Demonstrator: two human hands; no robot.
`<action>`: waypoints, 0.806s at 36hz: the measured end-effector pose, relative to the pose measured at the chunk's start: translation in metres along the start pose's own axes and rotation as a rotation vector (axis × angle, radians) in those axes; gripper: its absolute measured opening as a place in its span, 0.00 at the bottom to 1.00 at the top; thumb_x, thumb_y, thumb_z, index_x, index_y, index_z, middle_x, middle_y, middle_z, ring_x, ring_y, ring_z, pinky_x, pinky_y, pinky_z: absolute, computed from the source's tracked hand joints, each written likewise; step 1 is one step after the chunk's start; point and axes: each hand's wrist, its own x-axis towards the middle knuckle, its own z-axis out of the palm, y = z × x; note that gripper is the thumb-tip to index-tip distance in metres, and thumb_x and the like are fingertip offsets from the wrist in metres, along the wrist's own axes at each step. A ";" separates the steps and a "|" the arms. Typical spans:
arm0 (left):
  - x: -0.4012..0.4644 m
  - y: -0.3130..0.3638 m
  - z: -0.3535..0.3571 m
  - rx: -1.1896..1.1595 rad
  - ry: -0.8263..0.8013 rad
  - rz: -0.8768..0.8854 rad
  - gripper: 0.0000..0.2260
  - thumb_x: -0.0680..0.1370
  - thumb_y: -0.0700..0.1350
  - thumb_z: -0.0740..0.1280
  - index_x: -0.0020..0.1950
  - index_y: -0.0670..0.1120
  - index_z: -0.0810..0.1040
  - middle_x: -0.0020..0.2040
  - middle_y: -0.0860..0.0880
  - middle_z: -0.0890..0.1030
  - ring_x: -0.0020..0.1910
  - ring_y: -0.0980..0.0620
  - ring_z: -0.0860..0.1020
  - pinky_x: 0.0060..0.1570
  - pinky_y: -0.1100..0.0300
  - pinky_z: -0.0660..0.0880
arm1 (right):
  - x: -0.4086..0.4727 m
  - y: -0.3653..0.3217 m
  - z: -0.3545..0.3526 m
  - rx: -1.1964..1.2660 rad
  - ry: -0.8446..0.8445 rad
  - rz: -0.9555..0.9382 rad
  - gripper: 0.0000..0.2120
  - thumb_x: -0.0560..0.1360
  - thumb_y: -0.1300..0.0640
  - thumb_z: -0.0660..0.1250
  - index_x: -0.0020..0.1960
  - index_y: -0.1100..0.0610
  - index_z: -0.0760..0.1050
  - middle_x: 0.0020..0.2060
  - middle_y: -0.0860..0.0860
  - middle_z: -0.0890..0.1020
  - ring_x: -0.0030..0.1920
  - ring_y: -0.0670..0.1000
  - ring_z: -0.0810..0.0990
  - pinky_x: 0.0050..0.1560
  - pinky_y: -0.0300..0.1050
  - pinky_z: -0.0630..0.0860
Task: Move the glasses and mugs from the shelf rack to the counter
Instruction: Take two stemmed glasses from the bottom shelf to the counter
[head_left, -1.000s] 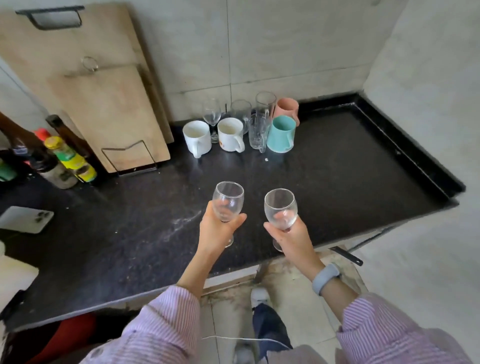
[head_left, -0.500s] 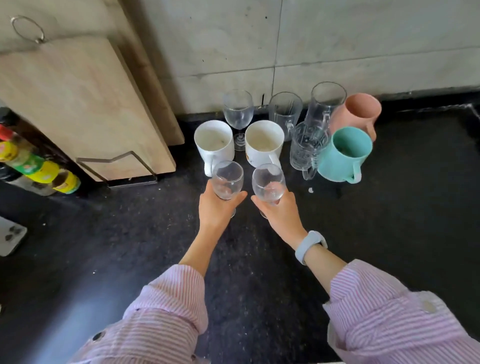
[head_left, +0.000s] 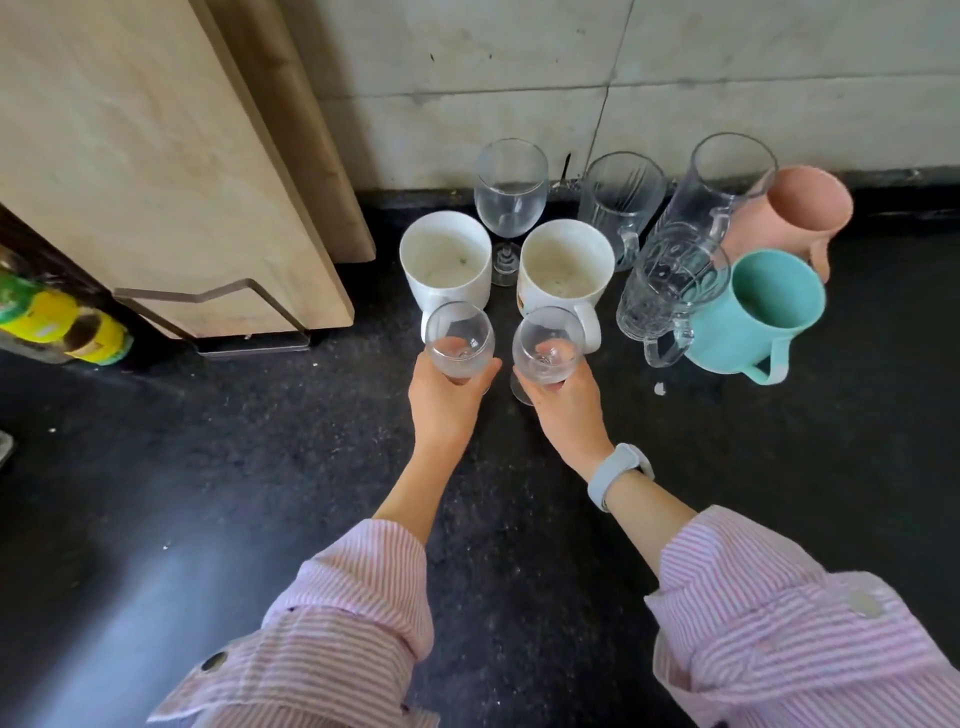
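At the back of the black counter (head_left: 260, 493), both hands have carried their loads forward from the front edge: the left hand (head_left: 447, 400) grips the left wine glass (head_left: 460, 340) by its bowl, the right hand (head_left: 563, 402) grips the right wine glass (head_left: 548, 345), each now just before a white mug (head_left: 445, 260); I judge setting down is next, with release still to come

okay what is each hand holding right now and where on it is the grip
The left hand grips a wine glass around the lower bowl. The right hand grips a second wine glass the same way, around the bowl's underside.
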 end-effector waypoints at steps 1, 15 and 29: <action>0.000 -0.001 0.000 0.014 0.007 -0.007 0.18 0.70 0.48 0.73 0.56 0.51 0.72 0.54 0.52 0.77 0.50 0.55 0.77 0.50 0.63 0.71 | 0.000 0.001 -0.001 -0.022 -0.005 0.019 0.17 0.71 0.60 0.71 0.58 0.60 0.73 0.49 0.47 0.80 0.51 0.37 0.77 0.49 0.23 0.69; -0.041 -0.050 -0.013 0.947 -0.164 0.360 0.26 0.79 0.54 0.55 0.75 0.48 0.56 0.77 0.49 0.57 0.76 0.48 0.52 0.69 0.45 0.55 | -0.050 0.027 -0.018 -0.980 -0.331 -0.236 0.24 0.79 0.53 0.54 0.73 0.59 0.58 0.75 0.55 0.60 0.75 0.55 0.56 0.74 0.59 0.52; -0.049 -0.048 -0.026 0.977 -0.223 0.235 0.26 0.80 0.55 0.51 0.76 0.48 0.51 0.78 0.48 0.50 0.77 0.46 0.45 0.73 0.40 0.46 | -0.047 0.014 -0.013 -1.055 -0.469 -0.154 0.27 0.79 0.49 0.51 0.75 0.56 0.50 0.77 0.56 0.51 0.76 0.57 0.47 0.75 0.58 0.49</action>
